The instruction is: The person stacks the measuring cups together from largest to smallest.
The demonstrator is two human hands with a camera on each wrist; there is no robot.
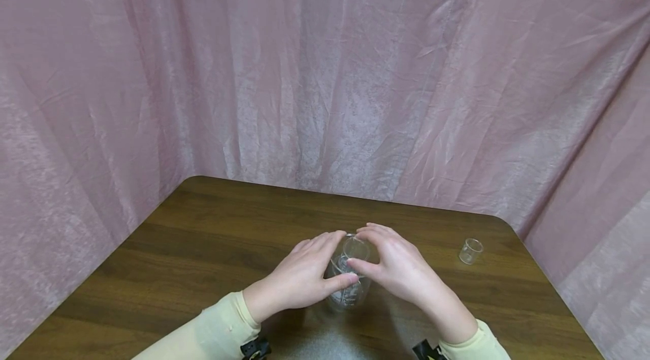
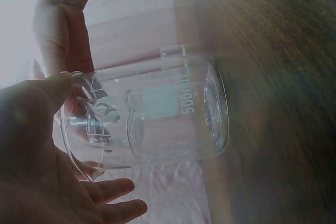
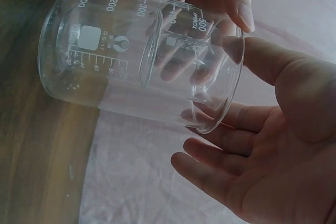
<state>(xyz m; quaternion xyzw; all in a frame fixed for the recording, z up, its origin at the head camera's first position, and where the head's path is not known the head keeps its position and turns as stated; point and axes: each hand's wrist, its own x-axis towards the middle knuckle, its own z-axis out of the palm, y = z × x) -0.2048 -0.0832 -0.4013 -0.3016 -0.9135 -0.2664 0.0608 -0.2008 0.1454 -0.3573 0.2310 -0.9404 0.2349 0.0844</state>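
A large clear glass beaker (image 1: 347,296) stands upright on the wooden table, marked 500 ml in white in the left wrist view. Inside it sits a smaller graduated beaker (image 3: 149,59), whose rim shows through the wall. My left hand (image 1: 307,270) holds the large beaker's rim from the left, thumb on the near side, forefinger towards the far side. From the right, my right hand (image 1: 401,264) holds the same rim, its thumb tip (image 3: 232,50) right at the edge. The lower fingers (image 3: 205,174) of that hand stretch out past the glass.
A small clear glass beaker (image 1: 470,251) stands alone on the right part of the brown table (image 1: 228,219). Pink curtains (image 1: 325,66) hang behind the table and at both sides. Dark straps (image 1: 255,347) circle both wrists.
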